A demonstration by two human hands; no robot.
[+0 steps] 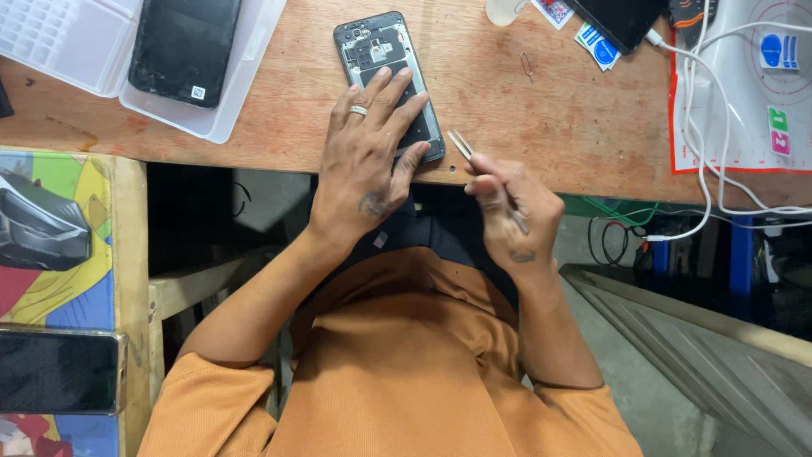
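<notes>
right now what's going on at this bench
A person in an orange shirt sits at a wooden table. Their left hand lies flat on an opened phone with its back cover off and insides showing, pinning it near the table's edge. Their right hand holds a pair of tweezers, tips raised just beside the phone and not touching it. A small SIM ejector pin lies farther back on the wood.

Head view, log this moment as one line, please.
left hand: flat on opened phone | right hand: holding tweezers, tips beside phone edge | surface: wooden table
</notes>
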